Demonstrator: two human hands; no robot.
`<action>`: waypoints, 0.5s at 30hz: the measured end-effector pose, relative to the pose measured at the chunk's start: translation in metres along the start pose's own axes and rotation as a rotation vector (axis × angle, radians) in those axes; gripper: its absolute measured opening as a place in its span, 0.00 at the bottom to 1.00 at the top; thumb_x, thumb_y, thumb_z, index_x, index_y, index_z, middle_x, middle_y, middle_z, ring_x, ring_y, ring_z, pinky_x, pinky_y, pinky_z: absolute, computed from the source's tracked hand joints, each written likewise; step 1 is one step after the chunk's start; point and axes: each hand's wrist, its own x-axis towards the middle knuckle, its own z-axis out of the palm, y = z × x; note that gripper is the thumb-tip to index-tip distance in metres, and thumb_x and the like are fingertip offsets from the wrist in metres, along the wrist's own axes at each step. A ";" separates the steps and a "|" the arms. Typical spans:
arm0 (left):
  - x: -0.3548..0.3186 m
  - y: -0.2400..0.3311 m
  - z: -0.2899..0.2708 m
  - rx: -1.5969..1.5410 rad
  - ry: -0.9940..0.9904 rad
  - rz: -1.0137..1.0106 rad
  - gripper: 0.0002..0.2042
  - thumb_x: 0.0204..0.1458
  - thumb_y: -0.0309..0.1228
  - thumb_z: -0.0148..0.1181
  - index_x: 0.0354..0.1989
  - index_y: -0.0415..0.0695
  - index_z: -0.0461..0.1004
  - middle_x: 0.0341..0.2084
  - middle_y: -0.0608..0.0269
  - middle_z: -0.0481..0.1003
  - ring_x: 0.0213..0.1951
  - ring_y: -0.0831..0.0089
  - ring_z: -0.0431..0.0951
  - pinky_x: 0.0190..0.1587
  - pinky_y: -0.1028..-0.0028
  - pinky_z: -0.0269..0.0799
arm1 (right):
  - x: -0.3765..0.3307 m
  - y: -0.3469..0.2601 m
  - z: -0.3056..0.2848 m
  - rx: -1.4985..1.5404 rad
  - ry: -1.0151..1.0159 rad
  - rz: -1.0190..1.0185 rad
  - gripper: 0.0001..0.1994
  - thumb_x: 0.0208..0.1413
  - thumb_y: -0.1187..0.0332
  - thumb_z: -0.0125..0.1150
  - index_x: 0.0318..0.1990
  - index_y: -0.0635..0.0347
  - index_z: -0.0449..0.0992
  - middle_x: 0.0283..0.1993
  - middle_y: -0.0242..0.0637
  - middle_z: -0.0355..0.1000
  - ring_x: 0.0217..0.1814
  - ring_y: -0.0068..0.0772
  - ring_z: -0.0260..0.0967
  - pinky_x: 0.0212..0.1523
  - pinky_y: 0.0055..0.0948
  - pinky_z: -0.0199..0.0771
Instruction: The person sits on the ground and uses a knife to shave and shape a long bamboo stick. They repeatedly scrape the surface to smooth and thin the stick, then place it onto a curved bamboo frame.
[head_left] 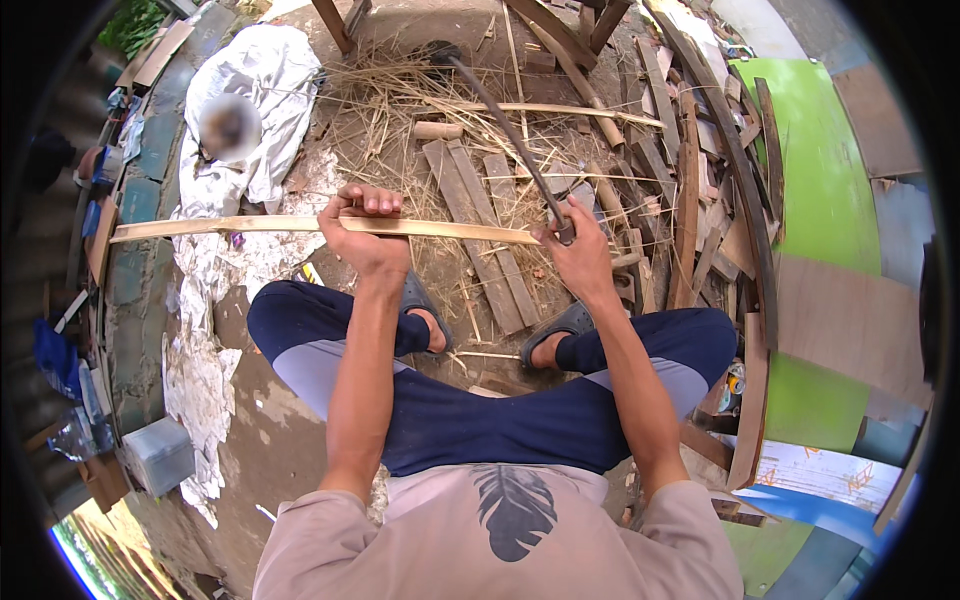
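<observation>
A long pale strip of split bamboo (pixel 460 230) lies level across my front, its left part reaching well out past my knee. My left hand (pixel 366 232) is palm up under the strip, with its fingers curled over it. At the strip's right end, my right hand (pixel 578 250) is closed round the near end of a long, dark, slender blade (pixel 510 130), which looks like a machete. The blade slants away and to the left over the shavings. The right fingers also touch the strip's end; the grip itself is partly hidden.
Bamboo shavings (pixel 375 110) litter the ground beyond my hands. Wooden boards (pixel 470 225) lie between my feet. Scrap wood (pixel 690 200) and a green panel (pixel 820 170) fill the right side. A white sack (pixel 260 80) and a clear plastic box (pixel 160 455) are at left.
</observation>
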 end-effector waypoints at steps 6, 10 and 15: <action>-0.017 -0.036 -0.005 0.069 0.008 -0.084 0.14 0.57 0.41 0.41 0.24 0.45 0.63 0.16 0.67 0.59 0.21 0.72 0.59 0.30 0.69 0.60 | -0.002 -0.033 0.003 0.021 -0.360 0.083 0.27 0.44 0.53 0.76 0.44 0.66 0.76 0.41 0.52 0.77 0.52 0.51 0.73 0.49 0.42 0.72; -0.015 -0.040 -0.014 0.097 -0.074 -0.082 0.17 0.60 0.43 0.43 0.23 0.46 0.63 0.15 0.69 0.56 0.20 0.76 0.57 0.28 0.71 0.59 | -0.006 -0.026 0.007 -0.002 -0.459 0.165 0.27 0.45 0.54 0.75 0.43 0.67 0.75 0.37 0.52 0.76 0.40 0.50 0.76 0.41 0.41 0.72; -0.016 -0.038 -0.009 0.163 -0.030 -0.115 0.24 0.61 0.54 0.52 0.23 0.47 0.64 0.15 0.72 0.54 0.20 0.77 0.56 0.28 0.72 0.58 | -0.008 -0.002 0.016 0.114 -0.423 0.156 0.18 0.49 0.60 0.74 0.39 0.63 0.75 0.30 0.41 0.76 0.32 0.33 0.71 0.37 0.32 0.70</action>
